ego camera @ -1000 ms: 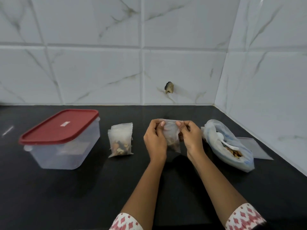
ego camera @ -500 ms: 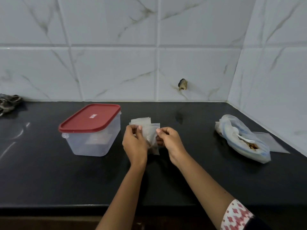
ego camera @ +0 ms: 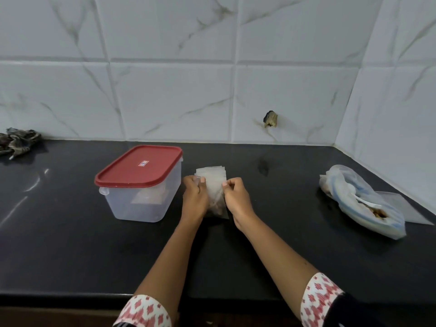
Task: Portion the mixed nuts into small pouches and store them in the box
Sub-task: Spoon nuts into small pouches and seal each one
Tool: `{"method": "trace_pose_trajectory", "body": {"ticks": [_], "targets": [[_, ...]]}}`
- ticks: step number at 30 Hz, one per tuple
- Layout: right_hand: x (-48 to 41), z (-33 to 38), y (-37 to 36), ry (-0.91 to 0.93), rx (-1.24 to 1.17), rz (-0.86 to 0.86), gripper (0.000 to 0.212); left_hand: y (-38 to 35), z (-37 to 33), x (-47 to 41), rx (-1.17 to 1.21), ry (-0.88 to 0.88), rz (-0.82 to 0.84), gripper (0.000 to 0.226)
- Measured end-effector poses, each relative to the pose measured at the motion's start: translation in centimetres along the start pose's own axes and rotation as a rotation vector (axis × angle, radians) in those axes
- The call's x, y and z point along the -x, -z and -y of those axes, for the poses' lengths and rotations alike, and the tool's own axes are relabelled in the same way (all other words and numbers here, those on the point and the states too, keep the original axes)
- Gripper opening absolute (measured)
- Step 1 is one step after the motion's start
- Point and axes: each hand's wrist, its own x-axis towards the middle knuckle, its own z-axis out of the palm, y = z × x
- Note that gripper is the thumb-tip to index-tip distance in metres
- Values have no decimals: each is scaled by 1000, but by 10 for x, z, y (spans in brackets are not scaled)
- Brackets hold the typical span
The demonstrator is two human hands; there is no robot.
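A small clear pouch (ego camera: 215, 197) with nuts at its bottom stands on the black counter (ego camera: 283, 232), just right of the box. My left hand (ego camera: 194, 197) pinches its top left corner and my right hand (ego camera: 236, 199) pinches its top right corner. Another pouch (ego camera: 212, 172) shows directly behind it, mostly hidden. The clear plastic box (ego camera: 139, 185) has its red lid (ego camera: 139, 166) on. The large bag of mixed nuts (ego camera: 361, 201) lies at the far right with a white spoon inside.
An empty flat pouch (ego camera: 401, 206) lies beside the nut bag near the right wall. A crumpled dark cloth (ego camera: 18, 141) sits at the far left by the tiled wall. The counter's front edge runs along the bottom.
Both hands carried the filled pouch leftward from beside the nut bag to the spot next to the box, in front of the other pouch, and lowered it onto the counter.
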Motion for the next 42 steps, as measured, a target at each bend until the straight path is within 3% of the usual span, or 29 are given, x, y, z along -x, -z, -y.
{"method": "trace_pose_trajectory", "body": {"ticks": [12, 16, 20, 24, 30, 34, 42], "targets": [[-7, 0, 3, 4, -40, -35, 12, -12, -1, -7, -41, -39, -32, 44], [-4, 3, 15, 57, 25, -79, 15, -11, -1, -3, -309, -147, -161, 50], [-8, 7, 39, 283, 335, -106, 29, -16, -15, 3, -656, -322, -203, 53], [-18, 10, 79, 470, 803, -124, 38, -39, -31, 9, -725, -397, -87, 53], [-17, 13, 159, 408, 1179, -183, 49, -96, -57, 20, -789, -438, 90, 56], [-14, 10, 213, 335, 1287, -226, 51, -140, -77, 31, -801, -477, 198, 57], [-10, 2, 300, 186, 1241, -267, 48, -229, -114, 62, -809, -583, 334, 56]]}}
